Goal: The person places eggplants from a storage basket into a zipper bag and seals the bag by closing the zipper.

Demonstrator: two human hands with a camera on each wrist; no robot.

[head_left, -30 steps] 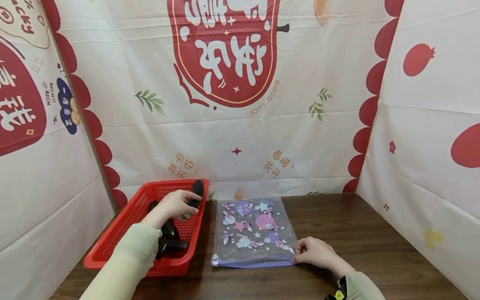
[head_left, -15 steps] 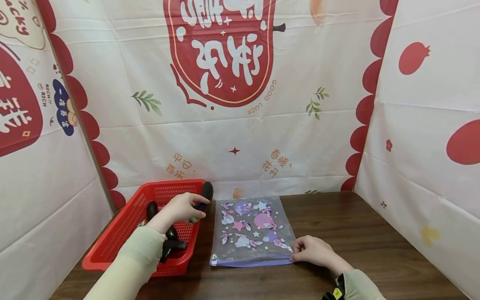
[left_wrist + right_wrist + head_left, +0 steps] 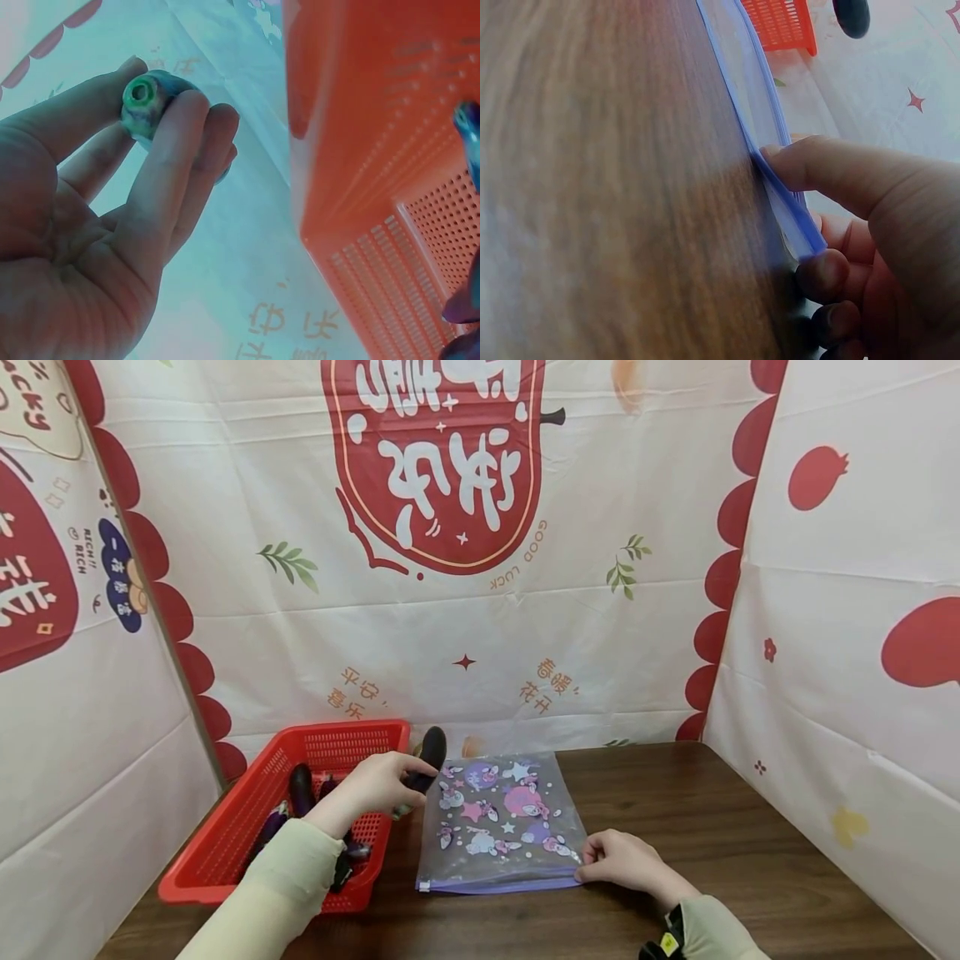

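My left hand pinches a dark eggplant by its green stem end, between the red basket's right rim and the bag's upper left corner. The left wrist view shows the stem end between thumb and fingers. A clear zip bag with pink and purple cartoon prints lies flat. Its purple zip edge faces me, and my right hand pinches the right end of it. In the right wrist view the thumb lies on the purple strip, fingers curled under it.
The red basket stands at the left with several dark eggplants in it. A brown wooden table lies beneath everything. Printed white cloth hangs behind and on both sides.
My left hand has moved right with the eggplant, from over the basket past its right rim. More eggplants in the basket are uncovered. The right hand keeps its grip on the bag.
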